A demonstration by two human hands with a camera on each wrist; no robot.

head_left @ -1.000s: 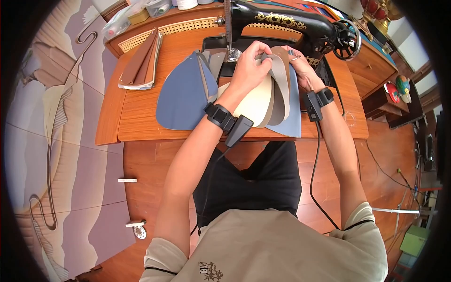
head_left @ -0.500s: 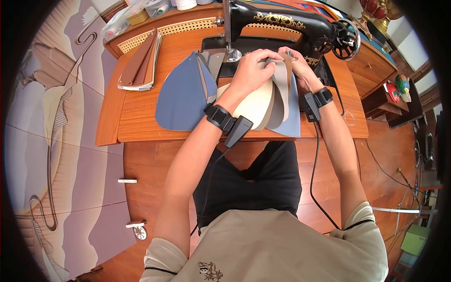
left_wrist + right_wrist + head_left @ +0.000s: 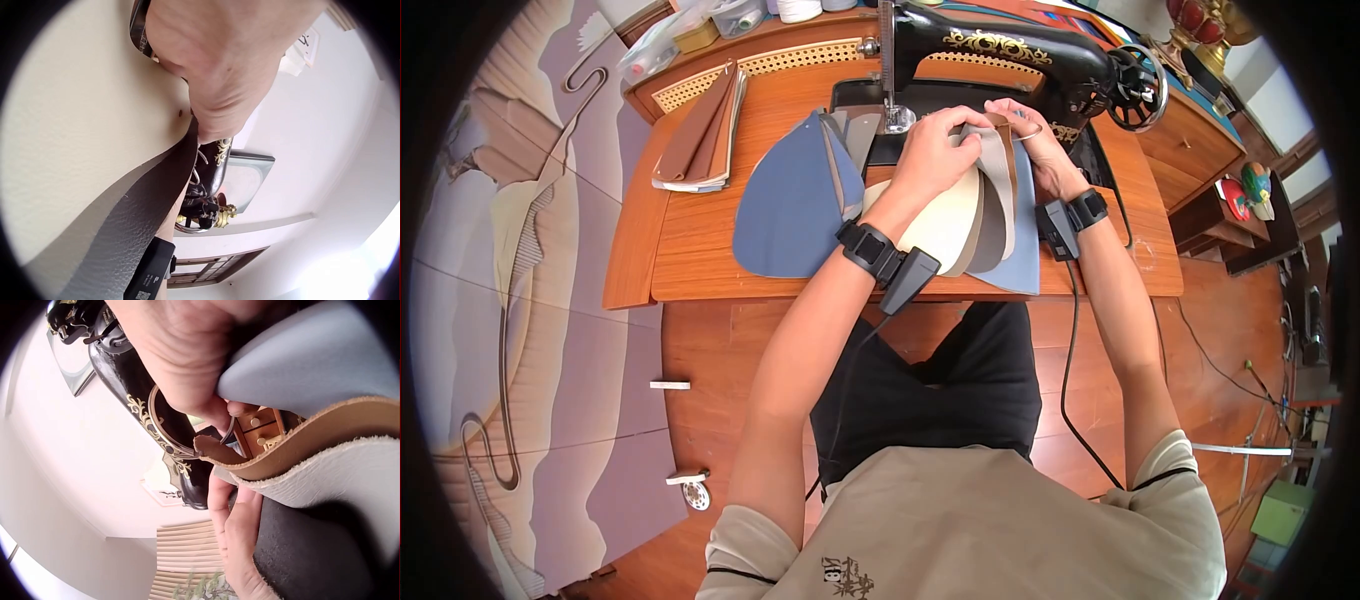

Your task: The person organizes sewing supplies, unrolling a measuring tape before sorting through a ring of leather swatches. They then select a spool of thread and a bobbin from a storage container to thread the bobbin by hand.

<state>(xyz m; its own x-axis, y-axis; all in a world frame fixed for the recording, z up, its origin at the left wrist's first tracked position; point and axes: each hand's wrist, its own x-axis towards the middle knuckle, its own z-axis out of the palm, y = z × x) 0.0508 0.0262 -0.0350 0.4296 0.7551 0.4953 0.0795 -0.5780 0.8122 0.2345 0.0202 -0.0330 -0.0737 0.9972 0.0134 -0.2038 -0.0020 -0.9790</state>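
My left hand (image 3: 938, 152) pinches the narrow ends of several leather swatches, among them a cream swatch (image 3: 945, 225) and a pale grey swatch (image 3: 337, 465). A brown swatch (image 3: 325, 434) lies against the grey one, its narrow tip at an open metal ring (image 3: 154, 412). Fingertips of my right hand (image 3: 1048, 155) hold this ring, close to the left hand. Beside the right hand hangs a light blue swatch (image 3: 312, 356). A dark grey swatch (image 3: 134, 231) shows below the cream one in the left wrist view. Larger blue swatches (image 3: 790, 205) lie on the table to the left.
Behind the hands stands a black sewing machine (image 3: 1020, 45) with gold decoration, its handwheel (image 3: 1140, 85) at the right. On the wooden table (image 3: 690, 240), a fan of brown swatches (image 3: 700, 140) lies at the back left. Cables run from both wrist cameras.
My left hand has dropped slightly, and the swatch tips with it. The right fingers have drawn up from the brown swatch, and more of the ring shows.
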